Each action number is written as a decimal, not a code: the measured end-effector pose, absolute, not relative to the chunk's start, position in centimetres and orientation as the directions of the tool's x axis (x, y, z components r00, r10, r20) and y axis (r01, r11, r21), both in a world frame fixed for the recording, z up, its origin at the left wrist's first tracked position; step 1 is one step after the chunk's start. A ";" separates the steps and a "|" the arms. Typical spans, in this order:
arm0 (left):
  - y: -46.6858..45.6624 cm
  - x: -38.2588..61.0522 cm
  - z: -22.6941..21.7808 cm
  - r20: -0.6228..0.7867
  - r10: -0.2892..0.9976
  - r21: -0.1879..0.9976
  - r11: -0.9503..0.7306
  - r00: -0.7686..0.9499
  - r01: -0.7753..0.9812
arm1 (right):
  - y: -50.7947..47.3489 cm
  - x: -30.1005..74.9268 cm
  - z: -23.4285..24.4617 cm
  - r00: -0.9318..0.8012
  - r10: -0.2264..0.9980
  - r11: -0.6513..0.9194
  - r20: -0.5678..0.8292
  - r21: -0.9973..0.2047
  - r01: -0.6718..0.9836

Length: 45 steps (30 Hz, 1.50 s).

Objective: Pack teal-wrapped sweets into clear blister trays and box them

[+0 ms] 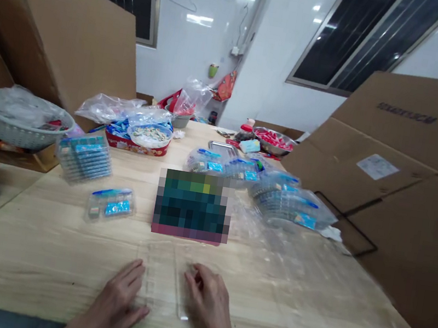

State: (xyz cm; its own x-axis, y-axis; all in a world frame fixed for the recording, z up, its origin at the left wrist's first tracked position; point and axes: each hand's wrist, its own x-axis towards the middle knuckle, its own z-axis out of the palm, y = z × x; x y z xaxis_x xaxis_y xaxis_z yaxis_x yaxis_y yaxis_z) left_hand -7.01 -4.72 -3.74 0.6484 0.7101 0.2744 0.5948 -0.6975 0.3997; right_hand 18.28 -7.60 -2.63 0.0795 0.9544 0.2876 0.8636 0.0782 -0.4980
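Note:
A clear plastic blister case (164,283) lies unfolded on the table between my hands, its outline faint against the wood. My left hand (121,295) rests at its left edge, fingers stretched out and thumb apart. My right hand (209,298) has curled fingers pinching the right edge of the case. Beyond the case lies a blurred-out dark item (193,207) with a reddish front edge. To the left sits a filled clear pack (110,206) with a blue pen-like piece and a blue packet. Behind it a stack of similar packs (85,156) leans.
Clear empty-looking plastic shells (276,245) spread across the right side, below several filled packs (292,198). A red tray (137,143) holds blue packets and a round tub. Grey baskets (21,124) stand at left; a metal bowl (274,142) holds pink pieces. Cardboard sheets (402,215) flank the table.

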 end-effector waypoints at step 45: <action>-1.4 -0.7 0.6 -0.133 0.982 0.983 0.148 0.131 -0.112 | -2.3 14.2 1.5 -0.210 0.977 -0.019 -0.025 -0.999 0.028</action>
